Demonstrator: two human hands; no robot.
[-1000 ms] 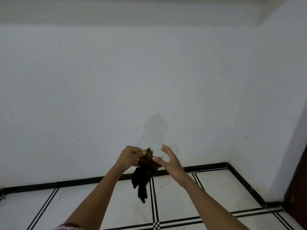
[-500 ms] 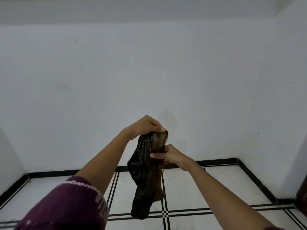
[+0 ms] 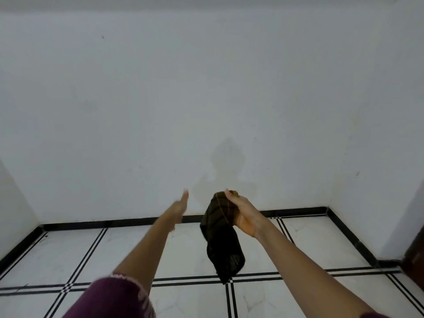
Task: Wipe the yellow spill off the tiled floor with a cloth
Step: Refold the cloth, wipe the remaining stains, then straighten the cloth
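A dark brownish cloth [image 3: 223,244] hangs in the air in front of me, above the white tiled floor [image 3: 298,244]. My right hand [image 3: 243,213] grips the cloth's top end, and the rest dangles down. My left hand [image 3: 180,206] is stretched out to the left of the cloth, apart from it, fingers straight and blurred, holding nothing. No yellow spill shows on the floor in view.
White walls [image 3: 206,88] close the room ahead and on both sides, with a black skirting [image 3: 114,222] along the base. The floor tiles have black double lines. A dark brown door edge [image 3: 415,255] stands at the far right.
My left hand has let go of the cloth's top and moved off to the left. My right hand now holds the cloth alone, lower than before.
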